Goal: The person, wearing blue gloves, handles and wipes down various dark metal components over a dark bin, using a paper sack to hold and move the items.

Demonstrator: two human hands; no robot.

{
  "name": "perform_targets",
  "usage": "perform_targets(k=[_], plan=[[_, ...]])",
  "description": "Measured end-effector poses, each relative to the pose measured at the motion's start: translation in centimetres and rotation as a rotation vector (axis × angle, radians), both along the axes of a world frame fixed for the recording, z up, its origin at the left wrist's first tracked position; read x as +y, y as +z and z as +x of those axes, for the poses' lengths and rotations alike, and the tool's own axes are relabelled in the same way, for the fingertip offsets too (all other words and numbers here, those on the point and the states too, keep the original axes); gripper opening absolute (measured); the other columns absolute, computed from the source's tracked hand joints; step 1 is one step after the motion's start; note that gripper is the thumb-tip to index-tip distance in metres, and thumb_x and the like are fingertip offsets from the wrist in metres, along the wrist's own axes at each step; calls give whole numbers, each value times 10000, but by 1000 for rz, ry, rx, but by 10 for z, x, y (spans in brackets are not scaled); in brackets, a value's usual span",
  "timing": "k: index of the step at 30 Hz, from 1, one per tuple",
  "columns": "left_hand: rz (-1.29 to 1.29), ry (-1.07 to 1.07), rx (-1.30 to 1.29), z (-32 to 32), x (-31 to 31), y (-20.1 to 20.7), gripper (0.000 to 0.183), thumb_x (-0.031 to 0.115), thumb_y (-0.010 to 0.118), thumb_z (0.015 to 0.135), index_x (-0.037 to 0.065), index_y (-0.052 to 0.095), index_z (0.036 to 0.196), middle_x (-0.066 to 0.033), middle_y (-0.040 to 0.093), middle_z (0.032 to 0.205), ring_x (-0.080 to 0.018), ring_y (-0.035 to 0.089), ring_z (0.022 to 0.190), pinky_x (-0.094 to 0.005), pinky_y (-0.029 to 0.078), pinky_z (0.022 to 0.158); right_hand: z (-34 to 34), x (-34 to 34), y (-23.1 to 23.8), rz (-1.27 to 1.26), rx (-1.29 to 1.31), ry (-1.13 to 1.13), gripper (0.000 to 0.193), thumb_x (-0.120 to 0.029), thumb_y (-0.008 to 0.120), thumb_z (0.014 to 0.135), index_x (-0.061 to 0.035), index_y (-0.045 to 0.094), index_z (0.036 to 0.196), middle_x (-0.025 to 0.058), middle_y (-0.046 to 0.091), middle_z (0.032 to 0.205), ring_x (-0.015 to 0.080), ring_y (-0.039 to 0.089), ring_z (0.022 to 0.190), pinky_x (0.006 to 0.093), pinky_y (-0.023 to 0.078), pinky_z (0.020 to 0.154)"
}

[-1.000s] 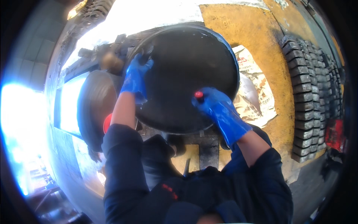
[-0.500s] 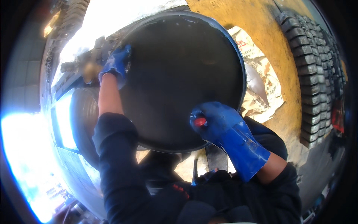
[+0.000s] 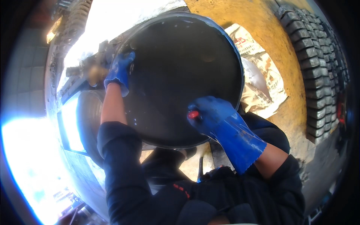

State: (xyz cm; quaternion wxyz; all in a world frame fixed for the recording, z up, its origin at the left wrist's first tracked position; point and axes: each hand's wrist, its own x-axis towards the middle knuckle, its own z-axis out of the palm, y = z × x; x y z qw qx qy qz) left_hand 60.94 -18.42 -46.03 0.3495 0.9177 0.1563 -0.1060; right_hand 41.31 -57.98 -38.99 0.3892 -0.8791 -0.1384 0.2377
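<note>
At the middle of the view a big black round drum (image 3: 180, 71) fills the space before the person, its flat dark face turned up toward the camera and its rim curving from upper left round to the lower right. Left hand (image 3: 119, 72), in a blue glove, is curled over the drum's upper left rim, fingers closed on the edge. Right hand (image 3: 212, 114), gloved the same, is closed around a small red-tipped tool (image 3: 193, 114) and presses against the drum's face near its lower right edge. Both dark sleeves come up from the lower edge. Just beyond the left hand sits a blurred tan metal fitting (image 3: 90, 73), too washed out by glare to make out. To the right of the drum, a crumpled pale sack (image 3: 262, 80) lies on the yellow floor (image 3: 277, 41), partly tucked behind the rim. Farther right, well apart from the drum, a row of tyres (image 3: 317, 75) stands along the floor's edge.
</note>
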Motion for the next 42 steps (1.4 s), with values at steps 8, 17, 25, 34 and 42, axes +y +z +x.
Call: perform_targets(k=[8, 17, 25, 34, 42], plan=[[204, -212, -155, -10, -50, 13, 511, 323, 773, 847, 32, 676, 1255, -155, 743, 1079, -275, 711, 988, -390, 547, 884, 12, -4, 1, -110, 100, 11, 177, -257, 768, 874, -161, 745, 1021, 87, 745, 1010, 293, 718, 981, 411, 581, 878], [445, -123, -192, -42, -59, -9, 534, 342, 648, 913, 82, 589, 1375, -262, 693, 1224, -440, 665, 1135, -489, 532, 961, 8, 0, -2, -79, 27, -5, 201, -317, 722, 907, -152, 742, 1019, 106, 745, 1016, 301, 722, 961, 418, 578, 867], [538, -130, -227, -104, -50, -29, 641, 140, 697, 870, 190, 529, 1487, -194, 680, 1309, -396, 654, 1202, -436, 536, 1002, 8, 5, -7, -112, -2, -23, 311, -424, 672, 922, -178, 733, 1103, 116, 731, 1082, 324, 731, 992, 456, 596, 862], [653, -204, 57, -106, -110, 14, 732, 447, 743, 878, 120, 515, 1491, -203, 625, 1403, -374, 599, 1299, -436, 481, 1087, 6, -4, -23, -90, -49, -93, 337, -432, 667, 922, -172, 720, 1131, 122, 723, 1108, 339, 723, 1005, 468, 590, 874], [-91, -166, -141, -61, -70, 37, 938, 496, 814, 841, -68, 447, 1495, -259, 599, 1413, -319, 584, 1317, -386, 451, 1096, 7, -5, -16, -33, -52, -137, 301, -412, 692, 904, -168, 744, 1072, 107, 742, 1045, 318, 729, 998, 452, 593, 870]])
